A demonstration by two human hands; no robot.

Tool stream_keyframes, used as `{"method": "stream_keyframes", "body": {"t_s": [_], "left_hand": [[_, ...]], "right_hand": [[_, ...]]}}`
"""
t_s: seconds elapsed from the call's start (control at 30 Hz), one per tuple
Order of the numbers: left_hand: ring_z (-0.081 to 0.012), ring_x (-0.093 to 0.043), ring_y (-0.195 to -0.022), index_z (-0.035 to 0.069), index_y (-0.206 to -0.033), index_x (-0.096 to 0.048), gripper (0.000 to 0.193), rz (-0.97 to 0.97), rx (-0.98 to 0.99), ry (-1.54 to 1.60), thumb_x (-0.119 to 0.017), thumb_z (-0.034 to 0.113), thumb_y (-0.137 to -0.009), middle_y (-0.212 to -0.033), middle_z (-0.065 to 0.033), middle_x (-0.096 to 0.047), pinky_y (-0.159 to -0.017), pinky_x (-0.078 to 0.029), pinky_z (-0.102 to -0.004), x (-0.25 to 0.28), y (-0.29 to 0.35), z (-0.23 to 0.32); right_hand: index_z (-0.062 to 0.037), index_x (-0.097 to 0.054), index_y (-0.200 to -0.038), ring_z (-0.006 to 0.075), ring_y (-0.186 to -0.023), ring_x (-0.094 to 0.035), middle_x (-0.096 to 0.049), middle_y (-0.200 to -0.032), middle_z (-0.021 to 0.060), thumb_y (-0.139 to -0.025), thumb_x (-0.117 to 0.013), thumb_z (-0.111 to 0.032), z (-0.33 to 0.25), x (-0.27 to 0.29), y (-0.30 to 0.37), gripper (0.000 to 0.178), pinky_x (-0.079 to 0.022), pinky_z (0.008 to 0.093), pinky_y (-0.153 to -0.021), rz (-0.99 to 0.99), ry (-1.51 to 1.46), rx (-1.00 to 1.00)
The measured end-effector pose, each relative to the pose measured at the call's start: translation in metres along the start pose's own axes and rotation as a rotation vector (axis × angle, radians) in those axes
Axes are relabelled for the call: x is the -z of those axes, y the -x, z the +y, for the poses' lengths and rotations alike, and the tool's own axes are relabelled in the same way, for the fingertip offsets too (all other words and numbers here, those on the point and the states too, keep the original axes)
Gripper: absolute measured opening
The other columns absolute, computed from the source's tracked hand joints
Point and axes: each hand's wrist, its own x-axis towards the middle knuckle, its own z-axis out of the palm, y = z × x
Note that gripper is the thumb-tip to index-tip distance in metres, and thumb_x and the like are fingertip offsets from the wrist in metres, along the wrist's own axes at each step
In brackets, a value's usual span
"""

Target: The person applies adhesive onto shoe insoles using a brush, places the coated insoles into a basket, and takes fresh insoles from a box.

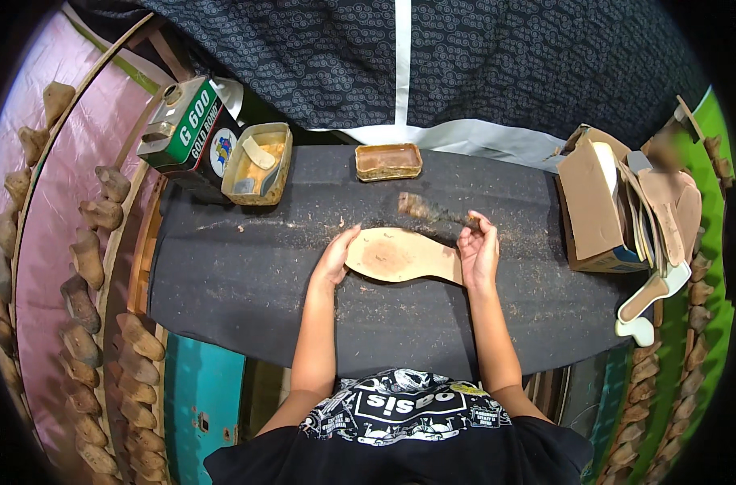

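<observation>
A tan, sole-shaped insole point(402, 255) is held level above the dark cloth, with brownish smudges on its broad end. My left hand point(336, 257) grips that broad end by its edge, the thumb lying along the rim. At the narrow heel end is my right hand point(480, 252), its lower fingers and palm against the insole. Between the thumb and fingers of this same hand is a thin-handled brush point(416, 208); its thick, stained head points left over the far side of the insole and looks blurred.
Beyond the insole sits a small tin point(388, 162) of brown stuff. Back left are a green and black metal can point(192, 133) and a tin tray point(284, 166) with a scraper-like piece. At right, a cardboard box point(598, 202) holds soles. Racks of wooden shoe lasts point(87, 257) flank the table point(222, 299).
</observation>
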Motion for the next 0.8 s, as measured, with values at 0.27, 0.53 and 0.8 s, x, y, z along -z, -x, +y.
{"method": "stream_keyframes", "body": {"t_s": [0.27, 0.53, 0.8], "left_hand": [[-0.0156, -0.056, -0.08, -0.001, -0.093, -0.053, 0.03, 0.028, -0.026, 0.014, -0.043, 0.025, -0.082, -0.089, -0.0089, -0.058, -0.072, -0.043, -0.0259, -0.004, -0.005, -0.008], [-0.0153, -0.056, -0.077, -0.002, -0.092, -0.054, 0.03, 0.04, -0.032, 0.004, -0.044, 0.025, -0.082, -0.088, -0.009, -0.058, -0.07, -0.044, -0.0249, -0.007, -0.005, -0.009], [-0.0146, -0.055, -0.08, -0.002, -0.092, -0.054, 0.029, 0.042, -0.055, -0.008, -0.046, 0.024, -0.081, -0.088, -0.0085, -0.058, -0.072, -0.042, -0.0246, -0.003, -0.007, -0.012]], "right_hand": [[-0.0023, -0.049, -0.094, 0.0071, -0.049, -0.044, -0.05, -0.06, 0.0037, -0.085, -0.036, -0.019, 0.006, 0.001, 0.017, 0.023, -0.035, 0.0176, -0.045, -0.146, 0.224, 0.022], [-0.0021, -0.048, -0.096, 0.0058, -0.052, -0.045, -0.051, -0.064, 0.0036, -0.086, -0.038, -0.018, 0.007, 0.001, 0.019, 0.021, -0.036, 0.0172, -0.047, -0.215, 0.244, -0.001], [-0.0038, -0.048, -0.097, 0.0042, -0.053, -0.044, -0.051, -0.064, 0.0023, -0.085, -0.039, -0.018, 0.007, 0.0, 0.019, 0.02, -0.036, 0.0162, -0.047, -0.232, 0.26, -0.018]]}}
